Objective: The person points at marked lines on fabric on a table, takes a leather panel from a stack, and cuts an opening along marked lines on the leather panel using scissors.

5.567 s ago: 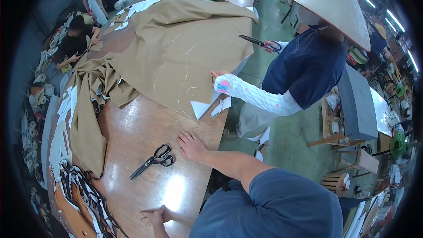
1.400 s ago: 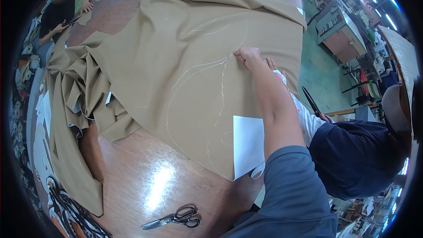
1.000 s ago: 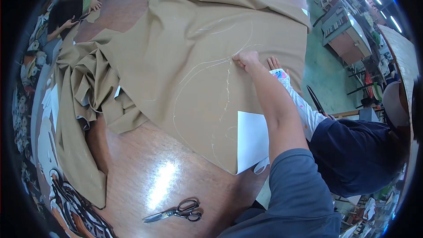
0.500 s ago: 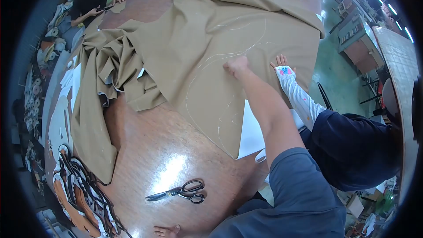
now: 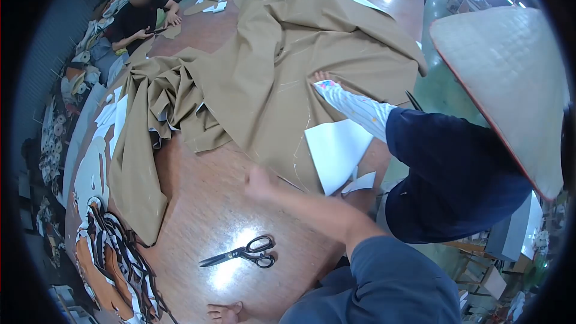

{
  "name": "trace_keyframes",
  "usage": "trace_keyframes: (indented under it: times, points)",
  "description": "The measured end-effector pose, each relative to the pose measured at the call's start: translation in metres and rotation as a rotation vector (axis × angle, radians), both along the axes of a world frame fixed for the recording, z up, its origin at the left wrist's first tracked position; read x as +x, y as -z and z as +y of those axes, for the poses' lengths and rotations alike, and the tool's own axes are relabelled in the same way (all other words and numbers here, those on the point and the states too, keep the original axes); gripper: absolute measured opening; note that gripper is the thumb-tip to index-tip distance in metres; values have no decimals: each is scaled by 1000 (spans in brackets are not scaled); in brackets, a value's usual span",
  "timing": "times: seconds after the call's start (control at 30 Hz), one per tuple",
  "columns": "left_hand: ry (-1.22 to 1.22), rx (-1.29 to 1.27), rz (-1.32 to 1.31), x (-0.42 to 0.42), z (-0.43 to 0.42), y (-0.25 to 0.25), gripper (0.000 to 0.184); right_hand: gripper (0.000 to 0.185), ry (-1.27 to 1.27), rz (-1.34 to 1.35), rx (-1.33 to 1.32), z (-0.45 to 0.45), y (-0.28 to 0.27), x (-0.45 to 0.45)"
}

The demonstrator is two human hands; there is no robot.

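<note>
My right hand (image 5: 259, 183) is over the bare wooden tabletop (image 5: 204, 186), close to the near edge of the brown sheet material. It is smeared by motion, so its fingers cannot be made out. My left hand (image 5: 225, 313) lies on the table at the bottom edge, fingers and thumb apart, partly cut off by the frame. Black-handled shears (image 5: 241, 252) rest between the hands, blades pointing left. The brown sheet material (image 5: 258, 102) spreads over the table in folds, with pale drawn curves. A corner is turned back, showing its white underside (image 5: 339, 153).
On the right, a co-worker in a conical hat (image 5: 498, 84) has a sleeved hand (image 5: 324, 79) on the sheet. Another person (image 5: 135, 21) sits at the far left. Brown, black and white cut pieces (image 5: 114, 264) are heaped at the near left edge.
My right hand has left the brown sheet and moved down and left over the bare table. The co-worker leans further in, and more white underside shows at the corner.
</note>
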State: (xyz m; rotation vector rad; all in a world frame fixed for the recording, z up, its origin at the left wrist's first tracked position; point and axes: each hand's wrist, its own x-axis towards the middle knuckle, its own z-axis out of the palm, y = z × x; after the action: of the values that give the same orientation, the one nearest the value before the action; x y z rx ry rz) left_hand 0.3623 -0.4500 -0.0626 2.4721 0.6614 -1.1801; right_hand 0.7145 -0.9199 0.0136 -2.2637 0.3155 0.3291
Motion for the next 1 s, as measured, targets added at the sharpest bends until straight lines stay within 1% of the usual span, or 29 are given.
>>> trace_keyframes:
  times: [0.03,0.07,0.1,0.17,0.2,0.23,0.27,0.33,0.37,0.4,0.43,0.47,0.53,0.6,0.63,0.67,0.77,0.87,0.9,0.93,0.97,1.0]
  points:
    - [-90,26,-30,1,-4,1,71,18,-65,-42,54,20,25,-26]
    - [-180,51,-65,6,-14,-6,80,17,-113,-82,81,28,12,-58]
    - [-268,76,-92,11,-33,-24,92,18,-161,-120,107,33,-2,-92]
    - [-442,131,-146,18,-66,-58,119,21,-129,-230,146,53,12,-152]
    - [-493,136,-169,19,-70,-62,126,23,-180,-213,140,50,3,-175]
    - [-543,141,-193,19,-74,-66,133,21,-223,-260,166,47,6,-196]
    - [-559,124,-212,20,-75,-64,131,22,-266,-284,142,40,9,-212]
    - [-615,-179,-129,20,-56,-46,132,22,-356,-330,92,25,8,-239]
    - [-647,-462,-20,15,-14,-15,133,23,-342,-411,75,19,20,-248]
    - [-685,-651,61,12,15,14,135,22,-342,-454,19,10,27,-252]
    - [-725,-830,159,14,29,26,137,21,-342,-494,-38,0,33,-255]
    - [-710,-637,38,4,34,42,139,21,-343,-533,-92,-9,39,-258]
    - [-662,-237,-199,-5,17,43,144,18,-330,-557,-118,-19,48,-257]
    - [-599,33,-281,2,-19,10,147,16,-312,-585,-116,-20,53,-255]
    - [-572,100,-249,13,-47,-29,148,16,-305,-581,-119,-18,53,-256]
    - [-548,165,-219,19,-62,-51,148,15,-301,-581,-123,-16,52,-254]
    - [-522,167,-204,21,-68,-59,146,15,-297,-621,-108,-15,56,-252]
    - [-463,269,-218,21,-91,-88,129,14,-329,-594,-93,-19,55,-253]
    - [-441,201,-404,14,-82,-71,119,14,-345,-571,-86,-21,53,-252]
    - [-417,134,-589,7,-67,-44,109,14,-343,-574,-90,-22,53,-252]
    - [-385,68,-772,0,-55,-30,99,14,-337,-575,-90,-22,54,-251]
    - [-344,-126,-922,15,-68,-50,78,14,-334,-571,-89,-21,54,-252]
